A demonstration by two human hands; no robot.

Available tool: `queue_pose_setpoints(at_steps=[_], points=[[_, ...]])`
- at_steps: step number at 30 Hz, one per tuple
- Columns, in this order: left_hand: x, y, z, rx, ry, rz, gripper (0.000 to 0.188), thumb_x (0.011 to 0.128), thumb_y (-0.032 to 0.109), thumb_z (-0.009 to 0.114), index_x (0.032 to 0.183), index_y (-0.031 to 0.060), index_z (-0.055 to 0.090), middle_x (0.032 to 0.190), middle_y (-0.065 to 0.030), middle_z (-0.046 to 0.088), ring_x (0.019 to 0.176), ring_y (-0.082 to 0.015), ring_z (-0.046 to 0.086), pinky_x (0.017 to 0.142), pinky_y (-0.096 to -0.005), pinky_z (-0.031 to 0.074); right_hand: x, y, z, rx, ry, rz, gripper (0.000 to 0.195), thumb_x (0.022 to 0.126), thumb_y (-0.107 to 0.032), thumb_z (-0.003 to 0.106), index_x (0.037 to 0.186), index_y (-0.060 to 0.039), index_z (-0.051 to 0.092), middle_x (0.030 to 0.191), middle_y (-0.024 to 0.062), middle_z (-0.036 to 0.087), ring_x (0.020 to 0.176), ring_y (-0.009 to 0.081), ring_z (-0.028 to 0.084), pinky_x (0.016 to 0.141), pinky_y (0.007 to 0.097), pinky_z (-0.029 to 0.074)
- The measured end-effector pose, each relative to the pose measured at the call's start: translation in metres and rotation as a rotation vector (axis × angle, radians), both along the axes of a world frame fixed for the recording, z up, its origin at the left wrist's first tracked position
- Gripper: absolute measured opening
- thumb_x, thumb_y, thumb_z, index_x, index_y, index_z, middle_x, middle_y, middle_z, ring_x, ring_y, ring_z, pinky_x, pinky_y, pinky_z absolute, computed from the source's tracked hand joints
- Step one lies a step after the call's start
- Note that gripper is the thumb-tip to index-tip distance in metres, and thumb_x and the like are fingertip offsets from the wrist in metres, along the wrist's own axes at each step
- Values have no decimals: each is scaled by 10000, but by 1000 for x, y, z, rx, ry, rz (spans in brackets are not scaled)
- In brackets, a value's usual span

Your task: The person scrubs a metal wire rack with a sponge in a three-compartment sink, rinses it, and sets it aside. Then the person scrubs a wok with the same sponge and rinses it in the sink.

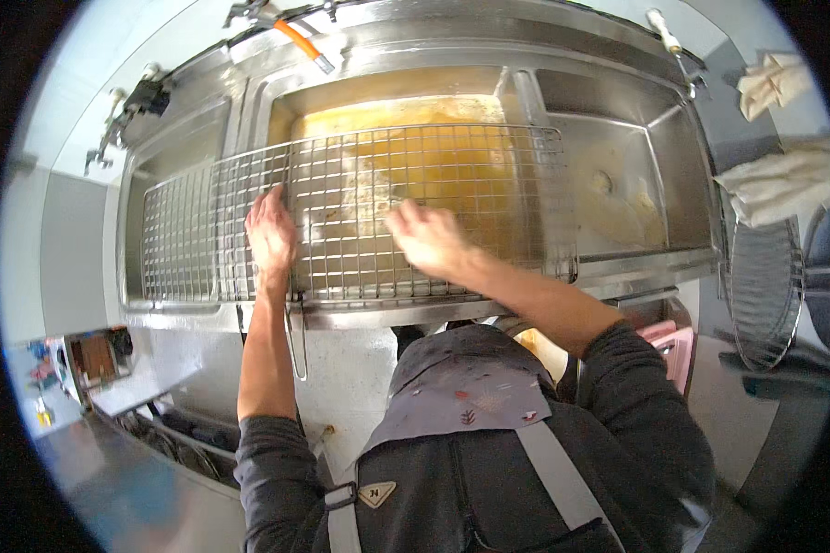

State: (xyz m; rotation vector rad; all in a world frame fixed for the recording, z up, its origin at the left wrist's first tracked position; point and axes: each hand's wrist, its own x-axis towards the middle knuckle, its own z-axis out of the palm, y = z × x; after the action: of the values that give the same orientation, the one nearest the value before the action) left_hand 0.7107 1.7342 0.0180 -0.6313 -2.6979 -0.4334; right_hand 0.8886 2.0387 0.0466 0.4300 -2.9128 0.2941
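A long metal wire rack [349, 266] lies across the left and middle basins of a stainless steel sink, its right end over the divider to the right basin. Yellowish, cloudy water with pale froth [370, 186] fills the bottom of the middle basin [394, 81] under the wires. My left hand [273, 231] grips the rack left of its middle, fingers bent at the wires. Over the middle of the rack, my right hand [425, 235] is blurred, its fingers curled down against the grid. Whether it pinches something small is hidden.
An orange-handled hose [297, 41] hangs over the back rim. Right basin [609, 186] has a drain and some residue. Taps [128, 110] stand at the left back. Cloths [785, 180] hang at the right above a wire basket [766, 297]. Pink boards [671, 349] stand below the sink.
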Motion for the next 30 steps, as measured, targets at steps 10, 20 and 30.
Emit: queue_pose_setpoints(at_steps=[10, 20, 30], points=[[9, 1, 5, 84, 31, -2, 382, 1001, 120, 631, 1374, 83, 705, 1321, -186, 741, 1326, -410, 642, 1125, -577, 486, 80, 183, 3, -167, 181, 147, 140, 1041, -95, 694, 1174, -57, 712, 966, 119, 692, 732, 310, 715, 623, 447, 614], [17, 9, 11, 109, 25, 236, 374, 1011, 260, 649, 1321, 63, 721, 1503, -162, 644, 1469, -341, 540, 1192, -593, 395, 20, -67, 24, -300, -165, 399, 226, 1020, -49, 613, 1243, -82, 604, 1047, 184, 660, 809, 429, 739, 681, 537, 633], [-15, -211, 32, -167, -231, 439, 765, 1072, 652, 580, 1682, 204, 467, 1803, -141, 341, 1682, -385, 259, 1278, -764, 227, -126, -38, 17, -353, -62, -388, 156, 1097, -113, 613, 1236, -98, 681, 1005, 102, 699, 737, 162, 675, 516, 349, 567]])
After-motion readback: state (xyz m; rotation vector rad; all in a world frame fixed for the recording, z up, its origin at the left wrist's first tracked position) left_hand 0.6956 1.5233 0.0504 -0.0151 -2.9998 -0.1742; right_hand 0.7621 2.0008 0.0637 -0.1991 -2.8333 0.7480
